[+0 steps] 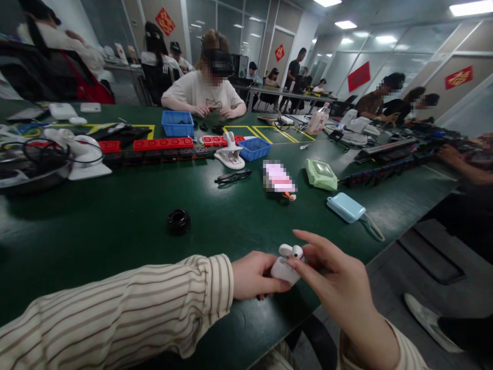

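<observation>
In my head view, my left hand [252, 275] grips the white earbud case [285, 273] over the green table [134, 221]'s near edge, lid [285, 250] raised, mouth upward; fingers obscure its long axis. My right hand [339, 280] pinches an earbud [297, 252], bulb end up, beside the lid.

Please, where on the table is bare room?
Free: left of the black roll, beyond the striped left sleeve; also between that roll and the light-blue case. Crowded: the far side, with red power strips and blue trays.
</observation>
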The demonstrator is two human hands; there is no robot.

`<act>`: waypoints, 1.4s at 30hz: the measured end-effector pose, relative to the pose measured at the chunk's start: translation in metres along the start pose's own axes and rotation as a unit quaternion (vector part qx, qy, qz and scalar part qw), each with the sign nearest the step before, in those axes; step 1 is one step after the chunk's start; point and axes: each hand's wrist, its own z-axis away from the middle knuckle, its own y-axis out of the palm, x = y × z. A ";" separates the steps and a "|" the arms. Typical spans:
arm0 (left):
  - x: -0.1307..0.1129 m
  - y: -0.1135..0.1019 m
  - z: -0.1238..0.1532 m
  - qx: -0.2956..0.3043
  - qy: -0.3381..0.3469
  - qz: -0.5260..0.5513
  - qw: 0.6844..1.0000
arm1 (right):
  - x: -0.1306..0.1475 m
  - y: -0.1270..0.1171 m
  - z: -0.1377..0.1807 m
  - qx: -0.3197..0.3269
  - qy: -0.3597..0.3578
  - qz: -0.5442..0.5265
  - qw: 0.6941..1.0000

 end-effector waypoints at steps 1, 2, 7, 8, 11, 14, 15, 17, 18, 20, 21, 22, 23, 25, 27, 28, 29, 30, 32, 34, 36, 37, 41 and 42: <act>0.000 0.000 0.000 -0.001 0.003 0.003 1.000 | 0.000 0.001 0.000 0.004 -0.024 0.018 1.000; 0.000 0.000 0.000 -0.001 0.005 0.006 1.000 | 0.000 0.003 0.000 0.010 -0.051 0.038 0.998; 0.000 0.000 0.001 0.003 0.010 -0.007 1.000 | 0.001 0.006 -0.002 0.014 -0.139 0.129 0.982; 0.000 0.000 0.001 0.002 0.015 -0.015 1.000 | 0.001 0.005 -0.002 0.006 -0.140 0.149 0.979; 0.001 0.001 0.001 -0.005 0.018 -0.032 0.999 | 0.002 0.001 -0.004 -0.016 -0.138 0.207 0.969; 0.003 0.001 0.001 -0.016 0.005 -0.020 1.000 | 0.002 -0.002 -0.007 -0.015 -0.144 0.236 0.961; 0.003 0.001 0.001 -0.018 0.004 -0.019 1.000 | 0.002 -0.003 -0.008 -0.009 -0.149 0.238 0.960; 0.004 0.001 0.001 -0.020 0.007 -0.031 0.999 | 0.003 -0.004 -0.010 0.004 -0.159 0.232 0.960; 0.005 0.001 0.001 -0.021 0.009 -0.040 0.999 | 0.003 -0.004 -0.011 0.010 -0.163 0.226 0.960; 0.004 0.001 0.001 -0.020 0.011 -0.050 0.998 | 0.003 -0.007 -0.014 0.021 -0.171 0.212 0.962; 0.004 0.001 0.001 -0.020 0.010 -0.050 0.999 | 0.003 -0.009 -0.015 0.027 -0.177 0.206 0.962; 0.003 0.001 0.001 -0.019 0.008 -0.046 0.999 | 0.004 -0.011 -0.017 0.034 -0.185 0.200 0.962; 0.001 0.001 0.001 -0.020 0.006 -0.041 0.999 | 0.004 -0.013 -0.019 0.044 -0.194 0.196 0.960; 0.000 0.002 0.001 -0.023 -0.002 -0.031 0.999 | 0.006 -0.015 -0.023 0.067 -0.209 0.196 0.956; -0.001 0.002 0.001 -0.025 -0.004 -0.032 0.999 | 0.008 -0.015 -0.027 0.098 -0.219 0.205 0.949; 0.000 0.001 0.001 -0.027 -0.003 -0.036 0.999 | 0.010 -0.015 -0.028 0.114 -0.225 0.211 0.944; 0.001 0.001 0.001 -0.026 0.002 -0.040 0.999 | 0.011 -0.015 -0.028 0.130 -0.233 0.216 0.939; 0.002 0.001 0.001 -0.025 0.010 -0.041 0.999 | 0.011 -0.015 -0.027 0.140 -0.244 0.219 0.934; 0.005 0.000 0.001 -0.022 0.021 -0.033 0.999 | 0.010 -0.017 -0.024 0.125 -0.259 0.220 0.932; 0.005 0.000 0.001 -0.021 0.019 -0.024 0.999 | 0.006 -0.022 -0.020 0.073 -0.246 0.214 0.943; 0.004 0.000 0.001 -0.025 0.005 -0.019 0.999 | 0.001 -0.025 -0.016 0.038 -0.206 0.197 0.958; 0.003 0.000 0.001 -0.026 -0.001 -0.019 0.999 | -0.001 -0.026 -0.014 0.038 -0.186 0.185 0.964; 0.001 0.001 0.002 -0.030 -0.002 -0.021 0.999 | -0.007 -0.019 -0.011 0.058 -0.117 0.140 0.982; 0.001 0.001 0.002 -0.031 0.002 -0.021 0.999 | -0.007 -0.017 -0.011 0.067 -0.103 0.134 0.983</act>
